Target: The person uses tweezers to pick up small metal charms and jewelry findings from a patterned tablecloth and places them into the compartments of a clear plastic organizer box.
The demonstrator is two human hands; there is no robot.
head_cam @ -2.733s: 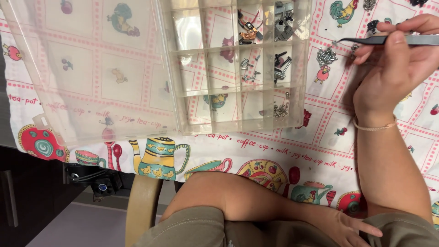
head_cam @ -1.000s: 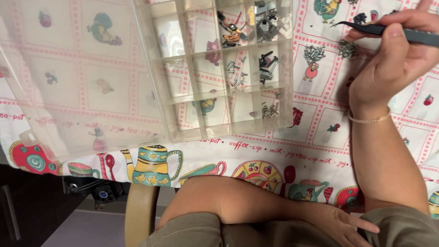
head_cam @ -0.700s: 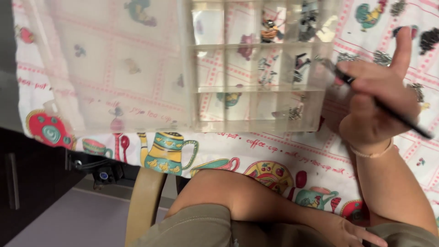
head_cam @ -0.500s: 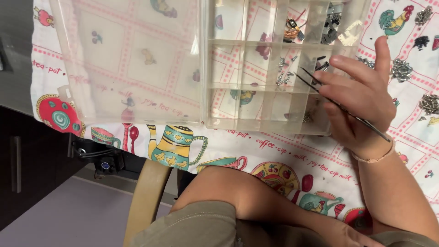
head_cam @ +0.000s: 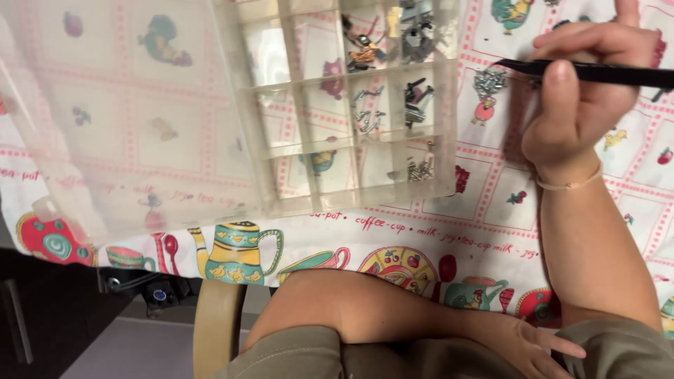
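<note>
We see a clear, glossy plastic organiser box holding small shiny metal screws, matt black tweezers, and a smooth printed tablecloth with a slight sheen.

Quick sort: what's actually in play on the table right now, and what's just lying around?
In play:
- right hand gripping black tweezers
- loose screws on the cloth at the tweezer tip
- clear compartment box with small metal parts

Lying about:
- open box lid
- patterned tablecloth
- left hand, resting in the lap
- wooden chair
</note>
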